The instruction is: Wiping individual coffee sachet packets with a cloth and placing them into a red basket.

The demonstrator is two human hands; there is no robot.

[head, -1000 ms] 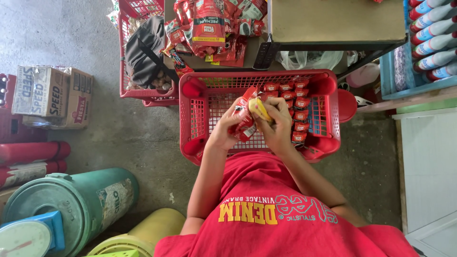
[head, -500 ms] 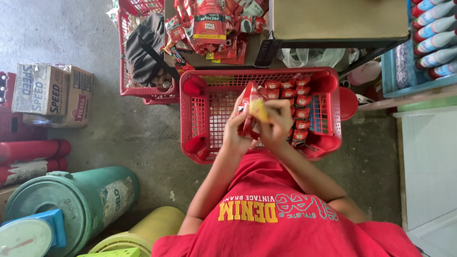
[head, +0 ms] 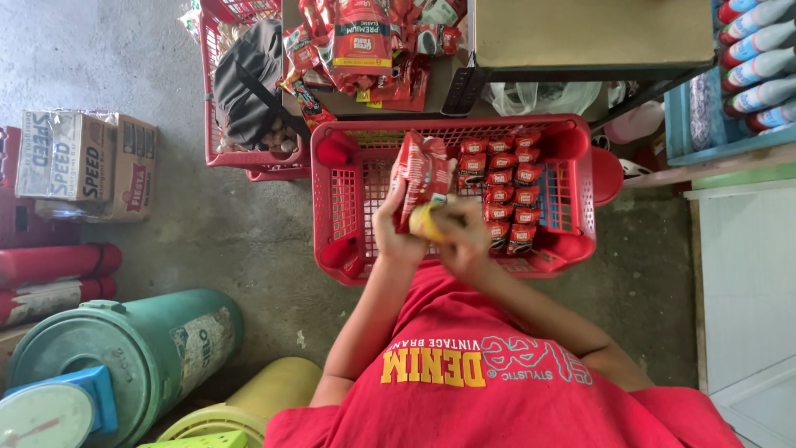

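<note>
The left hand [head: 396, 226] and right hand [head: 464, 236] cover the lower part of the red packet [head: 421, 178] and most of a yellow item [head: 424, 224] beneath it, whose kind cannot be told. Just beyond the grip, the small red packs [head: 504, 187] are too small to identify. Beneath the hands, the near wall of the red crate [head: 332, 199] is hidden.

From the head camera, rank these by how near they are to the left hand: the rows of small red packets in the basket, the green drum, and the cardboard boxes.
Measured from the left hand:
1. Small red packets, in the red basket, just right of the hands.
2. Green drum, lower left on the floor.
3. Cardboard boxes, far left.
</note>
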